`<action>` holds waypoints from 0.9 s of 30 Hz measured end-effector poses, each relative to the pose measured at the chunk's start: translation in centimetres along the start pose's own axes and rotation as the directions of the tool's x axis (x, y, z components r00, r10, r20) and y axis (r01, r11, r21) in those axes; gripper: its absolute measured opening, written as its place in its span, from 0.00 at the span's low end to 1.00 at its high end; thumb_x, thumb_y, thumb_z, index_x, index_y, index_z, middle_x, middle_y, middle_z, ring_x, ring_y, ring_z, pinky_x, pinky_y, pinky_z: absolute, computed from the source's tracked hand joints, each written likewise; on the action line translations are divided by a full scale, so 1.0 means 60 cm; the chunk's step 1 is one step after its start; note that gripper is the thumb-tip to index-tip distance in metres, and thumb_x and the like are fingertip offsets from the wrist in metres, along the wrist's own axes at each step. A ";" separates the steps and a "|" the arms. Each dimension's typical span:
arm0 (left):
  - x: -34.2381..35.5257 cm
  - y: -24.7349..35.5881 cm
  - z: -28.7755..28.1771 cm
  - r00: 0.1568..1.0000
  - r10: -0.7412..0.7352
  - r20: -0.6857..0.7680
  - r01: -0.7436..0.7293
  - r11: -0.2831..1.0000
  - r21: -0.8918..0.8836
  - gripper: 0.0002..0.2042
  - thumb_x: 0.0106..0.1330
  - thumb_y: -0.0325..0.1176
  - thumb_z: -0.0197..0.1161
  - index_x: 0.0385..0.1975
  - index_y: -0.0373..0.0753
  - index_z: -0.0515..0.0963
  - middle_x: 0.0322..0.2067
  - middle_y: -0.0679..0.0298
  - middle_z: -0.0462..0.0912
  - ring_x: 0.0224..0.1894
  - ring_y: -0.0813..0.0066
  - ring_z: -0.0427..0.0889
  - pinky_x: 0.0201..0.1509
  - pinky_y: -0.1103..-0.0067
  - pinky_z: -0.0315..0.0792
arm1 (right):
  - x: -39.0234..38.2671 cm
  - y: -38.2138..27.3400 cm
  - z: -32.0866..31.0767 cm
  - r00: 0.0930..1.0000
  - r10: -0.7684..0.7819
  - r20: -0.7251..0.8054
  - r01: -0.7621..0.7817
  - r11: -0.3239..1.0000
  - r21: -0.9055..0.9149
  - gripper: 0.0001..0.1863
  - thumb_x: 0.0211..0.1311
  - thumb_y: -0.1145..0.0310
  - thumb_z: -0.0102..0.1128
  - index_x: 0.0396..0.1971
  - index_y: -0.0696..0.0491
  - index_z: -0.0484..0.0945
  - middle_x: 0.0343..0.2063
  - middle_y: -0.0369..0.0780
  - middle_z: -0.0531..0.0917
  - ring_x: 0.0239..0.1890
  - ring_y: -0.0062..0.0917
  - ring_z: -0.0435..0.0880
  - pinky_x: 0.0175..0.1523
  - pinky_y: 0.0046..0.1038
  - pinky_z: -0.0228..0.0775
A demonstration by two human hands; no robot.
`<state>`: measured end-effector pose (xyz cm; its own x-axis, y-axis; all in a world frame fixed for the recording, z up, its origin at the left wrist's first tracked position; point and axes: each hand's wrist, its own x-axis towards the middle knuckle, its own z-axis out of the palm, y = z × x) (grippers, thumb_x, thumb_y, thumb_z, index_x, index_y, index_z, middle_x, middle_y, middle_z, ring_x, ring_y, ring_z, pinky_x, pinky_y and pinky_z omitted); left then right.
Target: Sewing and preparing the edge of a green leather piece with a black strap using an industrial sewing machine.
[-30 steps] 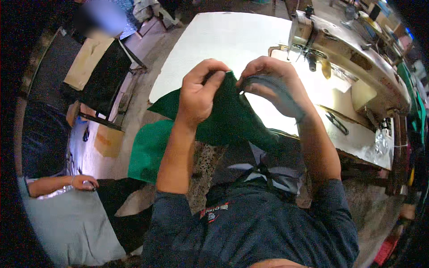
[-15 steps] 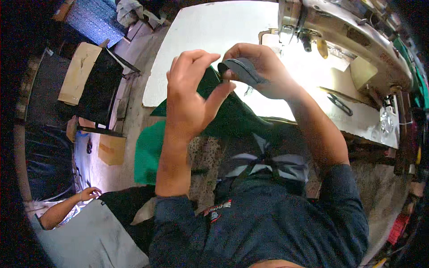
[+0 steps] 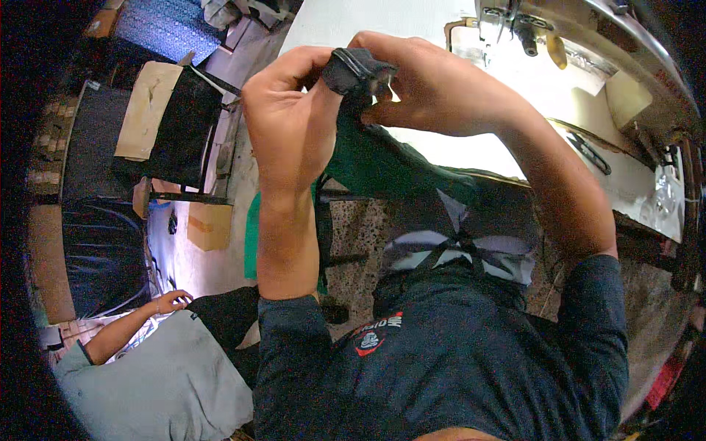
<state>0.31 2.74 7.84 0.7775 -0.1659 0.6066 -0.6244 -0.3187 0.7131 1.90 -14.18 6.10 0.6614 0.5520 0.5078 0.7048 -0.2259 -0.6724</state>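
Between my two hands, above the near edge of the white table, is a small dark folded piece of fabric [image 3: 353,72] with stitched seam lines. My left hand [image 3: 287,110] grips its left side, the thumb lying along it and the fingers curled behind. Pinching the other side, my right hand [image 3: 434,84] has its fingers bent over the top and its thumb underneath. A dark green cloth [image 3: 390,163] hangs below the hands toward my lap; whether it is joined to the folded piece is hidden by the fingers.
A sewing machine [image 3: 640,55] stands on the white table [image 3: 397,16] at the right, its work area brightly lit. Black-handled snips [image 3: 590,153] lie near it. At the lower left sits another person in a grey shirt [image 3: 162,367]. A cardboard box [image 3: 209,226] is on the floor.
My left hand has closed onto the dark fabric, which only my right hand held before. Both hands have come together and sit higher in view. The view has shifted slightly.
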 end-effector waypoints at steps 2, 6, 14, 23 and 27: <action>0.004 0.003 0.005 1.000 0.007 0.025 -0.005 0.995 -0.101 0.06 0.57 0.28 0.64 0.27 0.31 0.79 0.22 0.70 0.76 0.25 0.86 0.71 0.31 0.89 0.65 | 0.002 0.018 -0.004 1.000 -0.012 0.003 0.012 0.996 0.094 0.19 0.45 0.72 0.63 0.38 0.58 0.69 0.29 0.44 0.79 0.35 0.33 0.80 0.40 0.32 0.72; 0.010 0.006 0.002 0.997 -0.076 0.033 0.081 0.978 -0.190 0.06 0.56 0.28 0.65 0.27 0.31 0.79 0.22 0.70 0.77 0.25 0.86 0.72 0.31 0.89 0.66 | 0.008 0.029 0.003 1.000 0.011 -0.021 0.001 0.863 0.506 0.20 0.45 0.72 0.63 0.40 0.58 0.70 0.28 0.41 0.79 0.34 0.26 0.79 0.41 0.29 0.72; 0.004 -0.006 -0.003 0.996 -0.085 -0.042 0.070 0.957 -0.282 0.10 0.50 0.33 0.72 0.22 0.35 0.78 0.22 0.71 0.78 0.24 0.84 0.72 0.31 0.87 0.64 | 0.011 0.010 -0.006 0.996 0.019 0.089 -0.022 0.999 0.037 0.21 0.48 0.73 0.65 0.44 0.54 0.71 0.32 0.34 0.78 0.37 0.22 0.76 0.43 0.27 0.70; 0.007 -0.011 -0.010 0.976 -0.164 -0.146 0.133 0.971 -0.201 0.09 0.54 0.33 0.69 0.22 0.35 0.79 0.18 0.75 0.74 0.20 0.89 0.67 0.23 0.90 0.57 | -0.022 0.016 0.043 0.913 0.002 -0.409 0.081 0.979 0.185 0.10 0.50 0.80 0.60 0.34 0.58 0.76 0.33 0.41 0.79 0.35 0.25 0.81 0.39 0.26 0.75; 0.017 -0.025 -0.009 0.987 -0.111 -0.115 0.082 0.969 -0.232 0.09 0.56 0.33 0.68 0.21 0.35 0.79 0.18 0.75 0.74 0.19 0.90 0.67 0.22 0.89 0.57 | -0.030 0.016 0.076 0.884 -0.230 -0.407 0.230 0.972 -0.051 0.06 0.46 0.80 0.61 0.28 0.57 0.78 0.27 0.43 0.78 0.30 0.35 0.80 0.34 0.30 0.73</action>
<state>1.99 3.53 7.59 0.8282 -0.0211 0.5601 -0.5589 -0.1061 0.8224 0.22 -11.71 2.10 0.5268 0.2130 0.8229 0.8500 -0.1337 -0.5095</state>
